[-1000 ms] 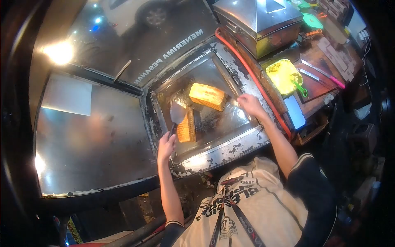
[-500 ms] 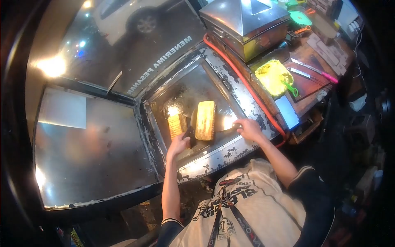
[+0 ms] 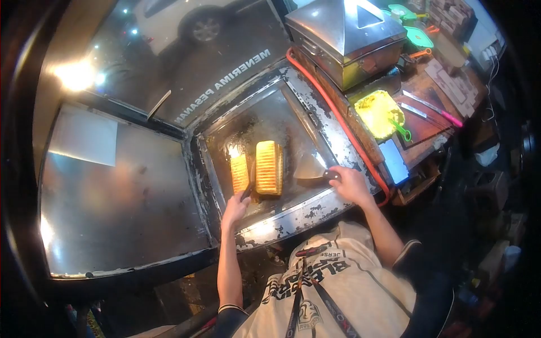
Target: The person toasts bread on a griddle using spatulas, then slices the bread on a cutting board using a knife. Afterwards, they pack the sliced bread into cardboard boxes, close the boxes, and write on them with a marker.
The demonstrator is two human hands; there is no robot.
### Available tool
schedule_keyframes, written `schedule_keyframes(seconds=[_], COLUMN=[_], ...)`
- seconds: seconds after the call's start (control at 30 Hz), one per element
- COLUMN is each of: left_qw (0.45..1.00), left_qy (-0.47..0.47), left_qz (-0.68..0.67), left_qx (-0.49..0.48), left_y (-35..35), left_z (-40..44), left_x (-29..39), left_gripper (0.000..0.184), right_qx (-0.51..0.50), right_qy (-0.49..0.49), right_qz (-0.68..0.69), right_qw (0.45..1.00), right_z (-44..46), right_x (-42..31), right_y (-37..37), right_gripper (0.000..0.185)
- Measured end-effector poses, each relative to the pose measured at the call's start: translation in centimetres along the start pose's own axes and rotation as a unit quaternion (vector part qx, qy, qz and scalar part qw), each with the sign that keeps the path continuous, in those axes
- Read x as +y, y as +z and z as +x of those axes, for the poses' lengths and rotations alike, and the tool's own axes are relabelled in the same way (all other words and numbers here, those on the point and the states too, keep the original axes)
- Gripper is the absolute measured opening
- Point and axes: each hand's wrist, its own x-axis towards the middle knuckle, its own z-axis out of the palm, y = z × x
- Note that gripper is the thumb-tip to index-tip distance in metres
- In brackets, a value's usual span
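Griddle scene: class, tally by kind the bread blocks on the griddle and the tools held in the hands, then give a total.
Bread blocks: 2
Black-handled tools: 2, one in the left hand, one in the right hand
Total: 4

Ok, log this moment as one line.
left hand: holding dark-handled tool | right hand: holding spatula | wider bread, narrower bread: side by side on griddle
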Motion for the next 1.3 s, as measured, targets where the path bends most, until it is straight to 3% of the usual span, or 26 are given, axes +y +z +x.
schedule_keyframes(seconds=[0.13,0.23,0.3,0.37,0.4,0.5,0.53,0.57,0.67,0.83,0.9,1.0,1.13,1.23,1.3], left_qw=[0.998,0.962,0.933,0.942,0.944,0.968,0.987,0.984,0.975,0.896,0.884,0.842,0.882,0.917,0.911], left_qy=[-0.015,-0.077,-0.075,-0.068,-0.067,-0.062,-0.083,-0.049,-0.065,-0.104,-0.098,-0.096,-0.09,-0.032,-0.012], left_qz=[-0.066,-0.261,-0.347,-0.303,-0.29,-0.158,-0.085,-0.113,-0.198,-0.418,-0.44,-0.52,-0.455,-0.366,-0.338], left_qx=[-0.009,-0.011,0.057,0.13,0.142,0.185,0.111,0.125,0.081,0.112,0.123,0.107,0.085,0.154,0.236], left_y=[0.6,-2.7,-4.8,-5.9,-6.0,-3.5,-2.9,-0.9,0.4,2.2,3.2,5.4,7.9,10.7,11.0], left_z=[-3.7,-7.5,-9.5,-9.7,-9.4,-7.2,-6.8,-6.3,-7.2,-11.7,-14.5,-18.0,-18.2,-14.0,-11.2], left_x=[0.5,1.5,1.4,-0.3,-1.4,-4.0,-3.8,-4.5,-2.7,-3.2,-3.5,-3.6,-3.1,-4.2,-3.9], left_gripper=[0.027,0.021,0.017,0.014,0.017,0.028,0.033,0.032,0.026,0.019,0.02,0.025,0.017,0.016,0.015], right_qx=[0.009,-0.024,-0.058,-0.087,-0.146,-0.115,-0.118,-0.134,-0.151,-0.159,-0.147,-0.22,-0.246,-0.18,-0.169], right_qy=[0.049,0.095,0.112,0.106,0.128,0.162,0.14,0.151,0.184,0.206,0.194,0.222,0.249,0.189,0.164], right_qz=[0.091,0.185,0.226,0.239,0.31,0.356,0.363,0.376,0.39,0.407,0.368,0.345,0.338,0.289,0.311], right_qw=[0.995,0.978,0.966,0.961,0.931,0.913,0.913,0.905,0.89,0.876,0.897,0.885,0.874,0.921,0.921], right_z=[1.2,2.2,2.8,3.4,3.7,3.3,3.4,3.5,3.7,1.7,-0.4,-2.9,-3.4,-2.2,-0.9], right_x=[1.8,1.8,1.5,2.0,1.4,-1.6,-1.8,-2.3,-3.5,-2.3,-2.2,-2.6,-2.3,-1.9,-2.7], right_y=[1.3,2.5,4.2,7.3,8.3,12.1,13.3,13.4,12.1,6.1,3.9,1.2,3.6,8.3,9.7], right_gripper=[0.034,0.035,0.035,0.034,0.031,0.029,0.029,0.029,0.029,0.026,0.023,0.02,0.022,0.025,0.029])
